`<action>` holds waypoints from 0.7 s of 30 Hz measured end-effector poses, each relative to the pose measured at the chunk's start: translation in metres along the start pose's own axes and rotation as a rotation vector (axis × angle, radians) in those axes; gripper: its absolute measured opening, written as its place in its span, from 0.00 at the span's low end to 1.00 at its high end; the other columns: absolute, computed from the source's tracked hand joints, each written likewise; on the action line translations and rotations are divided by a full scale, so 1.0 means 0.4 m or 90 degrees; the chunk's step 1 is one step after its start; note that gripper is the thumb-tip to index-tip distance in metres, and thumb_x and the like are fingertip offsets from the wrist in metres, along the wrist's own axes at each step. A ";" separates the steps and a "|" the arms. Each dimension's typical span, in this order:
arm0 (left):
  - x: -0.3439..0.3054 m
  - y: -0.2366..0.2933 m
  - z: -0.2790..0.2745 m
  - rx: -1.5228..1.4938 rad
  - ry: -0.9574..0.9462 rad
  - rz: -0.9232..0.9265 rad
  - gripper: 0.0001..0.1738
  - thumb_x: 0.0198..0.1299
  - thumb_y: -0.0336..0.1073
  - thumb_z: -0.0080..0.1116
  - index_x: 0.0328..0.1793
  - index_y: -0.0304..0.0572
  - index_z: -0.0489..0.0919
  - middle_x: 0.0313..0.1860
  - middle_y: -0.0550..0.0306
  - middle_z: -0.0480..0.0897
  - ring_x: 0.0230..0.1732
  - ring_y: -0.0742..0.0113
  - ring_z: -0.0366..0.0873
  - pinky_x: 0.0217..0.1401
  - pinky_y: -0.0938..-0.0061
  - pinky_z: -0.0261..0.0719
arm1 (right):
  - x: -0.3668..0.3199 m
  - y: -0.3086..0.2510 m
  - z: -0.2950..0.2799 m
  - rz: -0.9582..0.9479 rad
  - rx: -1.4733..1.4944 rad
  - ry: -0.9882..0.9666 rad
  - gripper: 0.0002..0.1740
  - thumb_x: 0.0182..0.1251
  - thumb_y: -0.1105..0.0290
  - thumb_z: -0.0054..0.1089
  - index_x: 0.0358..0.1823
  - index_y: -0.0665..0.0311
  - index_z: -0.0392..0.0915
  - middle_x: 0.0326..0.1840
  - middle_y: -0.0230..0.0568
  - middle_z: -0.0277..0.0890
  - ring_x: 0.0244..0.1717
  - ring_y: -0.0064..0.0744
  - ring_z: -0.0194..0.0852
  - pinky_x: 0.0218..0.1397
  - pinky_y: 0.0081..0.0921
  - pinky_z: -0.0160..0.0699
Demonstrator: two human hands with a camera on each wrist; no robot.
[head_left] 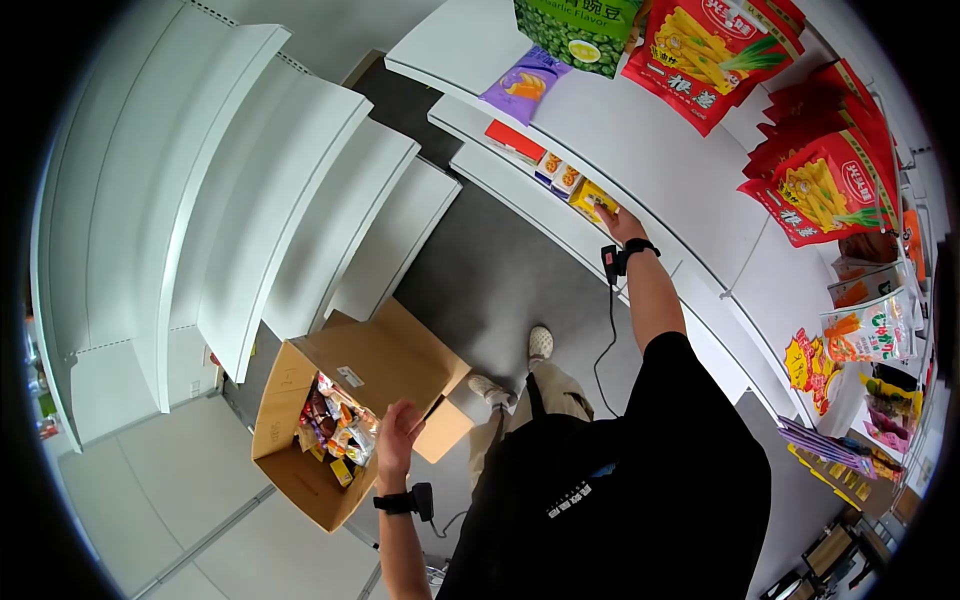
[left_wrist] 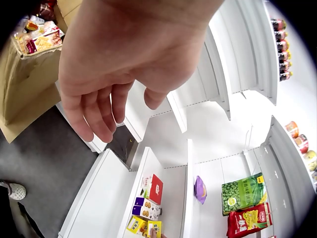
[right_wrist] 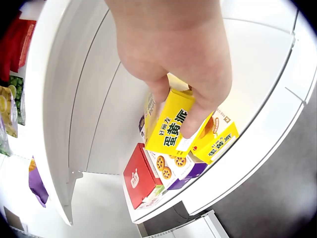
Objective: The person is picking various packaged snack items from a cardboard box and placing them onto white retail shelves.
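My right hand reaches onto a white shelf and pinches a yellow box between thumb and fingers. Another yellow box lies beside it, on the side toward the shelf's front edge. Purple-and-white boxes and a red box stand further along the same shelf. My left hand hangs near the cardboard box, fingers loosely bent and holding nothing. Packaged snacks lie inside that cardboard box.
A purple bag, a green bag and red bags are on the upper shelf. White shelves stand on the left. A shoe shows on the grey floor. Black cables hang from both wrists.
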State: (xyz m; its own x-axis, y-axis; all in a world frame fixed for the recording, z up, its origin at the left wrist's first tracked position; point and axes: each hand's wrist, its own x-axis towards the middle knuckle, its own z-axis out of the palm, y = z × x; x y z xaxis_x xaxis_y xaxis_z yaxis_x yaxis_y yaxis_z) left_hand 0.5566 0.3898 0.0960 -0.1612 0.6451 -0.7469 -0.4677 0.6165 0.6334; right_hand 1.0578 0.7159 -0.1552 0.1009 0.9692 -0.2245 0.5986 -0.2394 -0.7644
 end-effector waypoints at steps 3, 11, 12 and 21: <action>-0.004 -0.001 0.002 0.010 0.027 -0.010 0.24 0.68 0.50 0.43 0.57 0.37 0.72 0.48 0.56 0.78 0.46 0.66 0.76 0.51 0.70 0.75 | -0.016 -0.001 -0.005 -0.008 0.018 -0.023 0.26 0.67 0.62 0.55 0.60 0.72 0.64 0.54 0.50 0.73 0.51 0.39 0.76 0.53 0.25 0.76; -0.003 0.012 0.009 0.004 0.018 -0.001 0.24 0.68 0.50 0.43 0.57 0.36 0.71 0.50 0.55 0.77 0.46 0.65 0.76 0.53 0.69 0.74 | 0.029 0.213 0.142 0.066 0.405 0.049 0.27 0.61 0.69 0.59 0.59 0.74 0.63 0.54 0.57 0.69 0.53 0.46 0.73 0.54 0.30 0.79; -0.002 0.013 0.008 0.000 0.016 0.004 0.25 0.68 0.50 0.43 0.57 0.36 0.71 0.50 0.54 0.77 0.46 0.64 0.76 0.53 0.68 0.74 | 0.012 0.213 0.139 0.088 0.439 0.036 0.27 0.61 0.70 0.59 0.60 0.74 0.62 0.56 0.58 0.67 0.53 0.47 0.73 0.55 0.31 0.79; -0.002 0.021 -0.006 -0.034 0.006 0.040 0.25 0.66 0.51 0.47 0.56 0.36 0.72 0.49 0.54 0.77 0.46 0.61 0.76 0.53 0.66 0.74 | -0.213 0.015 0.059 0.434 0.922 0.056 0.31 0.66 0.69 0.51 0.67 0.69 0.50 0.67 0.61 0.47 0.58 0.61 0.65 0.59 0.46 0.74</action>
State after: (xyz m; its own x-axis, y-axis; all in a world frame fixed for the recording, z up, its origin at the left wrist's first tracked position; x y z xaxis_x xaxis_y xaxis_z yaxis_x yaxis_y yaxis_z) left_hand 0.5509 0.3934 0.1017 -0.1997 0.6776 -0.7078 -0.5020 0.5496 0.6678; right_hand 1.0340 0.6307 -0.1549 0.0958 0.6512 -0.7528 -0.7917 -0.4086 -0.4542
